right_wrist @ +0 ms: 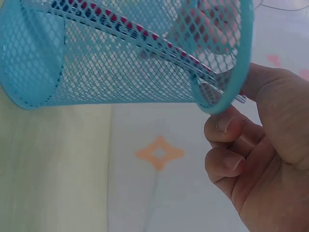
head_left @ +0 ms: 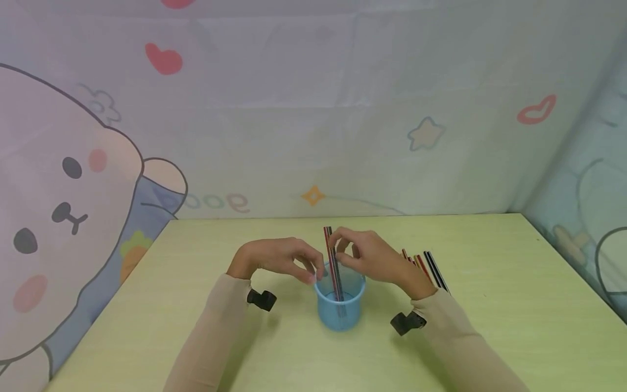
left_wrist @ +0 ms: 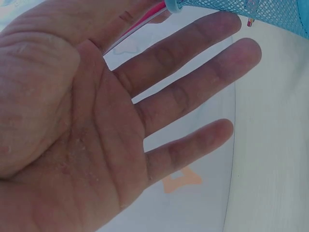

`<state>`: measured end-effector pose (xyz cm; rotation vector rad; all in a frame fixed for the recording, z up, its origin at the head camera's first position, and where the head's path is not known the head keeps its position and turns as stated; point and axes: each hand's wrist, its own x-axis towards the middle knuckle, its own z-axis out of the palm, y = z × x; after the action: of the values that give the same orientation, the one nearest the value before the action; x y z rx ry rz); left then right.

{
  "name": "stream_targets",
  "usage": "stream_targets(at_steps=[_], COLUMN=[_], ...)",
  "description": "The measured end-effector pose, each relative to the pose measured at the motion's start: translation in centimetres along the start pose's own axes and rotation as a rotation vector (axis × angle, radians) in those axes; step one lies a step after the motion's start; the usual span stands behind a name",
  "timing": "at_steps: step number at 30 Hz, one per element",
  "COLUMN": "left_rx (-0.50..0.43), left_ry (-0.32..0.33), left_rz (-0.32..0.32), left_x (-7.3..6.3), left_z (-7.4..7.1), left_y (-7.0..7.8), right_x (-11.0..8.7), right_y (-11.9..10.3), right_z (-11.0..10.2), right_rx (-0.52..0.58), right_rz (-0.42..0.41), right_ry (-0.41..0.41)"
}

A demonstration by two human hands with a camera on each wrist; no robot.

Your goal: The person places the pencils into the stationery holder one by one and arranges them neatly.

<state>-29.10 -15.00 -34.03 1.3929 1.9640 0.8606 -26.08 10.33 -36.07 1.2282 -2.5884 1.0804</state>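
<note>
A light-blue mesh pen holder (head_left: 339, 317) stands upright on the table, with several dark and red pencils (head_left: 334, 272) leaning inside it. My left hand (head_left: 286, 257) is at the holder's left rim, thumb and forefinger pinching it. In the left wrist view, the other fingers (left_wrist: 193, 92) of that hand stretch out straight beside the mesh. My right hand (head_left: 372, 256) reaches over the rim from the right and pinches the pencils near their upper ends. Its curled fingers (right_wrist: 227, 159) show outside the rim in the right wrist view; the pinching tips are partly hidden.
More pencils (head_left: 435, 269), red, black and other colours, lie on the table behind my right forearm, which partly covers them. The pale yellow table (head_left: 509, 305) ends at a printed cloth backdrop (head_left: 303, 120). Black wrist cameras (head_left: 262, 300) sit under both wrists.
</note>
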Motion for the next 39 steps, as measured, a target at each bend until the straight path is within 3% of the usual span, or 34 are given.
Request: stream_targets(at_steps=[11,20,26,33,39], left_rx=[-0.006,-0.015,-0.008,-0.01,-0.01], left_ry=[-0.011,-0.013,-0.009,-0.003,-0.005], left_rz=[0.026,0.009,-0.02,-0.027,-0.03], left_x=[0.2,0.2,0.1,0.1,0.1], left_z=[0.0,-0.1,0.0,0.0,0.1], left_y=[-0.1,-0.1,0.1,0.1,0.1], right_x=[-1.0,-1.8,-2.8,-4.0,-5.1], right_y=[1.0,2.7,4.3,6.0,7.3], right_z=[-2.1,-3.7,-5.0,-6.3,-7.0], right_rx=[0.05,0.07,0.028,-0.013,-0.014], right_rz=[0.053,0.177,0.249,0.307,0.355], right_ry=[0.031,0.022,-0.015,0.014,-0.063])
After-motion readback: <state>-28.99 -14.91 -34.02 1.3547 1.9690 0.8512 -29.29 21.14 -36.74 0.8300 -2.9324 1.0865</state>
